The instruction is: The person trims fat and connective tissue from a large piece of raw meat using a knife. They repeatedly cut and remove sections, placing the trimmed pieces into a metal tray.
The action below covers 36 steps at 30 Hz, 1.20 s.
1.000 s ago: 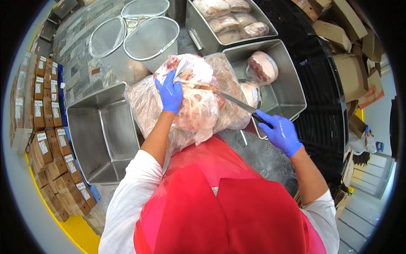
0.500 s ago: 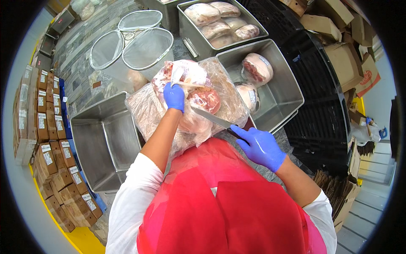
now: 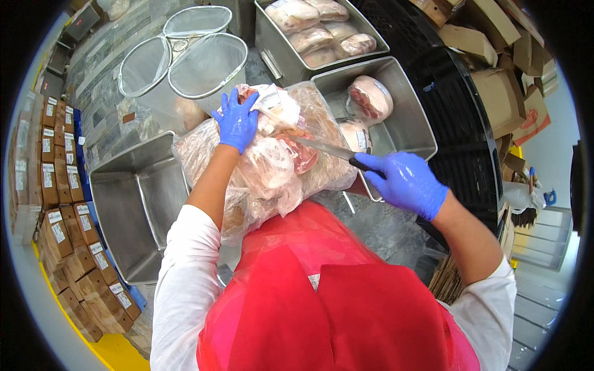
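A large piece of raw meat (image 3: pixel 302 153), pink and red with pale fat, lies partly wrapped in clear plastic film (image 3: pixel 267 162). Under it is a plastic-covered, box-shaped surface (image 3: pixel 328 123). My left hand (image 3: pixel 236 122), blue-gloved, rests with fingers spread on the far left side of the meat and its wrap. In my blue-gloved right hand (image 3: pixel 405 185) is a knife (image 3: pixel 326 147) with a dark handle, its blade pointing left. The blade's tip reaches the meat; whether it cuts in cannot be made out.
A metal tub (image 3: pixel 413 111) at the right holds wrapped meat pieces (image 3: pixel 370 99); another tub (image 3: pixel 281 52) behind it holds several more. A third metal tub (image 3: pixel 117 216) stands at left. Bag-lined round bins (image 3: pixel 207 65) stand behind. Labelled cartons (image 3: pixel 93 272) and black crates (image 3: pixel 455 117) flank the area.
My left hand has let go of the wrap it pinched, spread its fingers and shifted left. The right hand has moved the knife farther away and to the right.
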Each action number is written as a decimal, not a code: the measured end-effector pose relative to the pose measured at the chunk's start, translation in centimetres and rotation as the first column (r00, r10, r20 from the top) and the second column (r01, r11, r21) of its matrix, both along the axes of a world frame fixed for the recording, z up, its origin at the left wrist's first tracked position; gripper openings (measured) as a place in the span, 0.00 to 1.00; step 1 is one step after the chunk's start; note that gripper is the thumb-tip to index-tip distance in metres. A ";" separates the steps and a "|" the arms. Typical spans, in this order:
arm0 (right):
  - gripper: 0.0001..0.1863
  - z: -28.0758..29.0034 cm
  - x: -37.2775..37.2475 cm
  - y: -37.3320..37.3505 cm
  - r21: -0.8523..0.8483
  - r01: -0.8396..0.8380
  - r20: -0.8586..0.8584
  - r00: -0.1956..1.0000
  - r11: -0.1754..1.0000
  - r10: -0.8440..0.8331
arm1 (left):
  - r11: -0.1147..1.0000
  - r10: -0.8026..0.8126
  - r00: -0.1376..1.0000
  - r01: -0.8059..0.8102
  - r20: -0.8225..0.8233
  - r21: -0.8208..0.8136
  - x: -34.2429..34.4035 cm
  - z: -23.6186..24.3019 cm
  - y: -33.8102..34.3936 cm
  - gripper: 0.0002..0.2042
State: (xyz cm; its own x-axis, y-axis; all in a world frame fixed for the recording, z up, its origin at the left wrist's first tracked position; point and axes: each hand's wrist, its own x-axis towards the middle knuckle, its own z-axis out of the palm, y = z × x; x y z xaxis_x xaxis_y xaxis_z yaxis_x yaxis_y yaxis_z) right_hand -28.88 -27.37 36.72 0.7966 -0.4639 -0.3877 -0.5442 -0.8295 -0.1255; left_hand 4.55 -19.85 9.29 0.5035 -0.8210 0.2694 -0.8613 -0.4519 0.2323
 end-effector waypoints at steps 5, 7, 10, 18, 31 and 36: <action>0.15 2.8 5.5 -3.2 0.054 -0.037 -0.195 0.980 0.998 0.047 | 0.989 -0.031 0.968 0.066 -0.249 0.134 1.9 0.3 0.1 0.25; 0.15 3.5 7.7 -4.5 0.155 -0.009 -0.211 0.976 0.988 0.042 | 0.996 -0.026 0.978 0.043 -0.206 0.079 1.5 -0.7 0.2 0.26; 0.14 3.3 9.7 -5.7 0.257 0.021 -0.226 0.973 0.966 0.039 | 0.996 -0.006 0.989 0.019 -0.147 0.084 0.3 -0.2 0.0 0.25; 0.23 -5.9 0.1 0.3 0.104 0.110 0.099 0.988 0.989 -0.120 | 0.998 0.066 0.986 -0.064 -0.151 0.017 -0.4 -0.1 0.6 0.25; 0.30 -21.3 -6.5 8.4 0.018 0.301 0.296 0.909 0.953 -0.293 | 0.976 0.084 0.945 -0.142 -0.316 -0.165 0.1 -2.1 0.9 0.25; 0.30 -20.3 -7.2 7.4 -0.046 0.244 0.352 0.912 0.969 -0.213 | 0.955 0.108 0.958 -0.175 -0.267 -0.241 0.4 -3.4 1.0 0.22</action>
State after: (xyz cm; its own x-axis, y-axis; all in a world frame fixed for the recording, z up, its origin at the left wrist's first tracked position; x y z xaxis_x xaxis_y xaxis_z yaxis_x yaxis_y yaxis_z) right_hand -36.12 -19.99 16.44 0.7414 -0.6683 -0.0607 -0.6566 -0.7040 -0.2707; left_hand 4.90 -18.89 5.86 0.6875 -0.6546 0.3144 -0.6923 -0.4601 0.5559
